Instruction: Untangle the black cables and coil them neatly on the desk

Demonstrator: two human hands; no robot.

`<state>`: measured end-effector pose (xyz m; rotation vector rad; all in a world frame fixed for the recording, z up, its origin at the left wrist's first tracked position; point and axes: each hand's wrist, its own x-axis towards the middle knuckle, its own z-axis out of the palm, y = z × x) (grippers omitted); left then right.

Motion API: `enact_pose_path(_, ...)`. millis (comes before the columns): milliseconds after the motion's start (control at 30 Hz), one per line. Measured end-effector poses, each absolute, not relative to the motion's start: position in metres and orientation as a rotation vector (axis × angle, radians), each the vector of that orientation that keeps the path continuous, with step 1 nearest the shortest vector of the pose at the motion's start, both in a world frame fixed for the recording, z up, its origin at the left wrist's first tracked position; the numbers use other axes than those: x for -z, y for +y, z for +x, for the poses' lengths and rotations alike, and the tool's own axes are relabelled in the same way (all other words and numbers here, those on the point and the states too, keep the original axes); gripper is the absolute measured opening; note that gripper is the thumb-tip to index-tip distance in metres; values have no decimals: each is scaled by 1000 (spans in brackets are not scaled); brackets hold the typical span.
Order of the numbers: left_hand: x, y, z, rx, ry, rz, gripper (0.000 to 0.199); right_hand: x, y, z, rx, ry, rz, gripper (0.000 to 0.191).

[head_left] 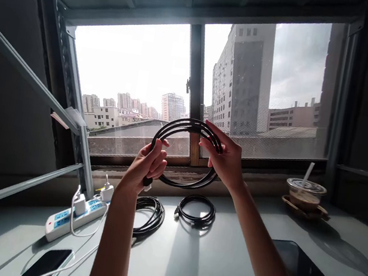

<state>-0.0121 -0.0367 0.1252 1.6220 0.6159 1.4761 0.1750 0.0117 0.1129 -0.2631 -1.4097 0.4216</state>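
Raised above the table is a coiled black cable (180, 184), looped several times into a ring. My left hand (149, 164) is closed round the ring's left side, and a dark plug end with a pale tip (147, 183) pokes out beneath it. On the upper right of the ring, my right hand (225, 156) grips the strands between thumb and fingers. Below the hands, two more coiled black cables lie on the table: a larger coil (158, 220) partly behind my left forearm, and a smaller one (212, 215) with a metal plug showing.
At left, a white power strip (51, 226) holds white chargers, with a phone (46, 265) in front of it. A lidded drink cup (305, 194) with a straw stands on a brown tray (287, 199) at right. Nearer lies a dark flat device (308, 274). A window closes off the back.
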Motion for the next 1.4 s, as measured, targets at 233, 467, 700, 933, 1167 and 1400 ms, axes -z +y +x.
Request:
enact_pose_path(233, -138, -49, 1, -1307, 719, 1529, 68, -117, -4, 177, -196, -1438, -275, 28)
enact_pose_path(467, -140, -54, 23, -1599, 862, 1539, 45, -119, -6, 182, 61, -1525, -301, 22)
enact_pose_path(700, -137, -55, 39, -1939, 918, 1612, 30, -119, -12, 188, 123, -1534, -305, 19)
enact_pose_path(933, -135, -63, 42, -2128, 1006, 1862, 43, -121, -27, 191, -6, -1530, -308, 16)
enact_pose_path(1167, -135, -64, 35, -2197, 1039, 1886, 50, -124, -39, 198, -531, -1645, -261, 44)
enact_pose_path(1400, -140, -59, 35, -2121, 969, 1683, 46, -123, -44, 196, -589, -1734, -209, 40)
